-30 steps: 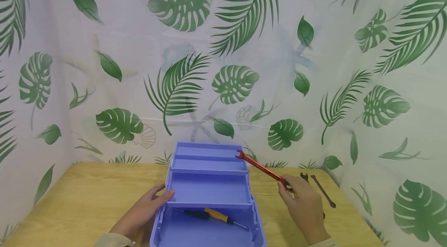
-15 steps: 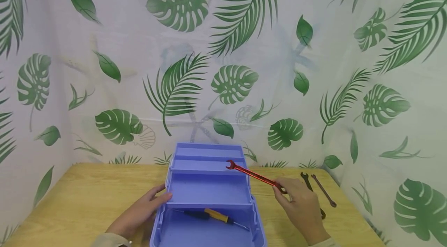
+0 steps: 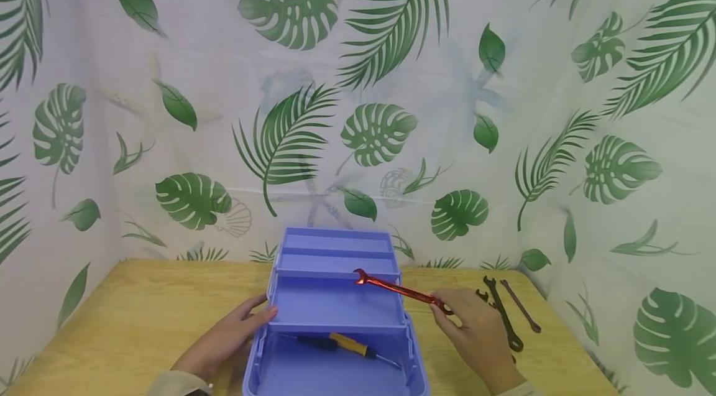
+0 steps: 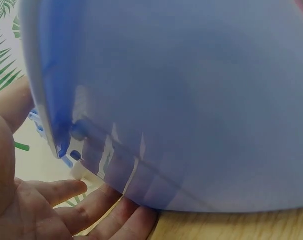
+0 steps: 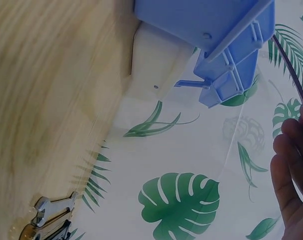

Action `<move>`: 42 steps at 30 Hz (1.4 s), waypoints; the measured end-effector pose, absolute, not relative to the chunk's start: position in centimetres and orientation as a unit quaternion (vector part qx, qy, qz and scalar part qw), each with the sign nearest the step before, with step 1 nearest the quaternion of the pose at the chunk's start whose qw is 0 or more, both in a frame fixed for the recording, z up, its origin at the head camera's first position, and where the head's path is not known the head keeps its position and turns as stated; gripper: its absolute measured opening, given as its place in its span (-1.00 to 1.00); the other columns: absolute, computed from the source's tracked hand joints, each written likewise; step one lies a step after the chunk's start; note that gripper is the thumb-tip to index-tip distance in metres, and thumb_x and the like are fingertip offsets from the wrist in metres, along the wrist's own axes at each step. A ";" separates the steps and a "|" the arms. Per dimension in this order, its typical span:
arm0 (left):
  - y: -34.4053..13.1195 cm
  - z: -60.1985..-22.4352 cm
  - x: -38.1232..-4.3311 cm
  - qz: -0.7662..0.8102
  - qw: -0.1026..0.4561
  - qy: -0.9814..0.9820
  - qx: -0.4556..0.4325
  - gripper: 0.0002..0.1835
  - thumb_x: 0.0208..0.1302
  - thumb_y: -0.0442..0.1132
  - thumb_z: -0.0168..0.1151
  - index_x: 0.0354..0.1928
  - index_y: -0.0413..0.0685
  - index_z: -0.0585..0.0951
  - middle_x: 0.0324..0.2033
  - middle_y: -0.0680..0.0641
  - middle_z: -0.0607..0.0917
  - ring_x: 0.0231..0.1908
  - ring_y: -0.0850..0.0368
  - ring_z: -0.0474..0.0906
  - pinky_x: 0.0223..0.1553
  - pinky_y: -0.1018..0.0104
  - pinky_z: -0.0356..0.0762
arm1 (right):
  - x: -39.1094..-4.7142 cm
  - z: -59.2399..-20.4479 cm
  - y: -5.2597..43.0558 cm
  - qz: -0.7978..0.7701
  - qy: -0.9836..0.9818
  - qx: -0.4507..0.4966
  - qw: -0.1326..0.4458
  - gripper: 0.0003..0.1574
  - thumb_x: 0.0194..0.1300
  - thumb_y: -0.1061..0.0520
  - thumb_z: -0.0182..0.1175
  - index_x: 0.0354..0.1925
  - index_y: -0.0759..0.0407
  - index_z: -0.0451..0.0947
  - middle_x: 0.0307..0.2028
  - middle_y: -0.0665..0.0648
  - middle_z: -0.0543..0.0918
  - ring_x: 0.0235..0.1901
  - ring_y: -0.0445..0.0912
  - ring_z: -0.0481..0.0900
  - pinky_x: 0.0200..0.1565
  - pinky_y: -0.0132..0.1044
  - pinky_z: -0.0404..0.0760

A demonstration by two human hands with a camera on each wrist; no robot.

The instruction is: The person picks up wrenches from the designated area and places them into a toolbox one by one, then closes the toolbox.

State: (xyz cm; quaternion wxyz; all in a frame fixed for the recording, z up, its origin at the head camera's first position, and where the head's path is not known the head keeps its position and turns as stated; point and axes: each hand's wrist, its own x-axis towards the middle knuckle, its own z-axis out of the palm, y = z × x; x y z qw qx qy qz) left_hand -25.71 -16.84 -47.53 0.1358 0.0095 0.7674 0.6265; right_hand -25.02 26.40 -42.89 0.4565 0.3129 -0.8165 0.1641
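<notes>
A blue toolbox (image 3: 313, 380) stands on the table with its stepped trays (image 3: 335, 303) raised behind the open base. My left hand (image 3: 220, 343) holds its left side, thumb over the front tray's edge and fingers along the outer wall (image 4: 191, 125). Between the fingers and thumb of my right hand (image 3: 472, 334) is the ring end of a red combination wrench (image 3: 399, 289). Its fork end points left, above the front tray. In the base lie a yellow-handled screwdriver (image 3: 349, 344) and, beside it, a dark-handled screwdriver (image 3: 317, 342).
Right of the box on the wooden table (image 3: 168, 296) lie a black wrench (image 3: 504, 316) and a slim reddish-brown wrench (image 3: 521, 306). Another dark wrench (image 3: 482, 295) is mostly hidden behind my right hand. A leaf-print cloth (image 3: 313, 147) hangs at the back and sides.
My right hand has moved left and slightly down with the red wrench, bringing its fork end from beside the upper trays to over the front tray. The left hand and toolbox have stayed put.
</notes>
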 end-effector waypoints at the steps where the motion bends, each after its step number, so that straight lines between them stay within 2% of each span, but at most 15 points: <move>1: -16.9 -47.5 -25.7 0.626 0.136 0.768 0.007 -0.09 0.45 0.23 0.18 0.58 -0.22 0.18 0.37 -0.41 0.45 0.24 -0.26 0.54 0.24 -0.25 0.50 | -25.1 -42.9 26.3 0.164 -0.814 0.316 0.459 -0.46 0.57 -0.23 0.05 -0.19 0.12 0.75 -0.30 -0.02 0.76 -0.33 -0.15 0.71 -0.34 -0.26 0.72; 6: -17.0 -47.6 -25.7 0.635 0.137 0.760 0.017 -0.10 0.47 0.21 0.16 0.58 -0.24 0.17 0.35 -0.41 0.47 0.21 -0.25 0.57 0.22 -0.23 0.52 | -25.1 -42.9 25.8 0.177 -0.799 0.330 0.471 -0.51 0.57 -0.21 0.08 -0.20 0.08 0.75 -0.31 -0.04 0.75 -0.34 -0.16 0.71 -0.35 -0.31 0.71; 10: -16.9 -47.6 -25.6 0.643 0.141 0.751 0.042 -0.10 0.51 0.19 0.13 0.58 -0.29 0.12 0.34 -0.43 0.47 0.19 -0.23 0.58 0.19 -0.18 0.57 | -25.1 -43.2 25.2 0.208 -0.798 0.339 0.453 -0.52 0.56 -0.21 0.09 -0.19 0.07 0.75 -0.31 -0.05 0.75 -0.35 -0.18 0.68 -0.30 -0.39 0.68; 16: -16.9 -47.6 -25.5 0.647 0.136 0.748 0.050 -0.11 0.52 0.16 0.13 0.58 -0.31 0.11 0.33 -0.45 0.47 0.18 -0.23 0.59 0.16 -0.15 0.60 | -25.6 -43.7 23.5 0.231 -0.800 0.358 0.421 -0.58 0.55 -0.18 0.13 -0.17 0.05 0.76 -0.28 -0.05 0.76 -0.31 -0.17 0.67 -0.24 -0.32 0.66; 20: -16.9 -47.5 -25.6 0.644 0.138 0.752 0.037 -0.11 0.51 0.20 0.13 0.58 -0.28 0.13 0.35 -0.45 0.46 0.22 -0.27 0.56 0.21 -0.21 0.55 | -26.0 -43.9 22.0 0.241 -0.798 0.376 0.404 -0.63 0.55 -0.13 0.16 -0.18 0.05 0.75 -0.26 -0.06 0.77 -0.29 -0.17 0.69 -0.24 -0.34 0.68; 23: -16.9 -47.6 -25.7 0.640 0.139 0.756 0.024 -0.10 0.49 0.23 0.13 0.58 -0.25 0.15 0.35 -0.43 0.47 0.24 -0.29 0.54 0.24 -0.27 0.50 | -26.2 -44.0 20.8 0.253 -0.797 0.390 0.385 -0.70 0.53 -0.08 0.21 -0.18 0.06 0.75 -0.26 -0.06 0.77 -0.30 -0.19 0.68 -0.27 -0.43 0.65; 27: -16.9 -47.6 -25.7 0.634 0.136 0.761 0.006 -0.09 0.45 0.26 0.17 0.58 -0.20 0.20 0.35 -0.39 0.49 0.24 -0.30 0.54 0.24 -0.30 0.48 | -26.4 -44.0 19.6 0.256 -0.794 0.406 0.373 -0.86 0.42 0.04 0.35 -0.17 0.06 0.76 -0.26 -0.06 0.78 -0.32 -0.21 0.67 -0.29 -0.47 0.63; 34: -16.7 -47.2 -25.6 0.631 0.138 0.763 -0.008 -0.09 0.43 0.28 0.18 0.57 -0.18 0.22 0.37 -0.39 0.46 0.23 -0.32 0.54 0.24 -0.32 0.46 | -26.6 -43.5 18.3 0.238 -0.813 0.408 0.341 -0.83 0.42 0.00 0.35 -0.15 0.03 0.77 -0.22 -0.08 0.78 -0.24 -0.22 0.69 -0.21 -0.42 0.67; 42: -16.6 -47.3 -25.5 0.636 0.134 0.759 -0.010 -0.10 0.43 0.26 0.20 0.57 -0.18 0.23 0.36 -0.38 0.48 0.24 -0.31 0.54 0.23 -0.26 0.51 | -27.0 -43.6 17.3 0.250 -0.800 0.436 0.328 -0.87 0.31 0.14 0.44 -0.15 0.04 0.75 -0.24 -0.07 0.78 -0.25 -0.22 0.70 -0.20 -0.41 0.69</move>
